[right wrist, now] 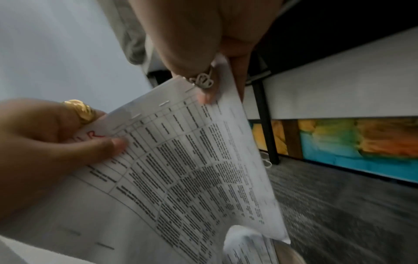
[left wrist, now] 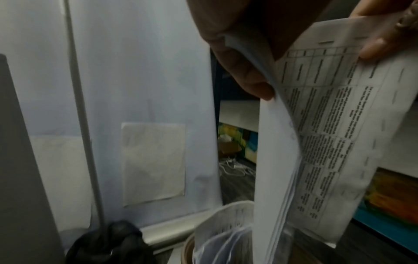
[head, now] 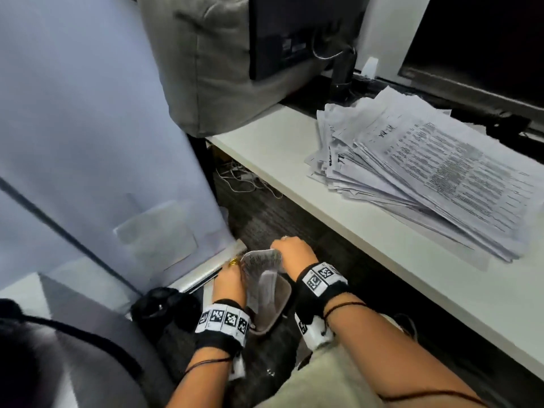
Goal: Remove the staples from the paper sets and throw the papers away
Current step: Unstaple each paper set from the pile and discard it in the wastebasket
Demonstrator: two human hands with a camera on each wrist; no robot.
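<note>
Beneath the white desk (head: 294,160), a stapled paper set (right wrist: 181,160) hung over a bin (head: 279,301) on the dark carpet. Both the left hand (head: 228,279) and the right hand (head: 293,253) pinched its top edge. More papers (head: 426,172) lay stacked on the desk.

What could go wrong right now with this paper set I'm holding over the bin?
Staples still show along the top edge of the paper set, so it may go into the bin stapled. Both the left hand and right hand pinch near them, so a prong could prick a finger.
</note>
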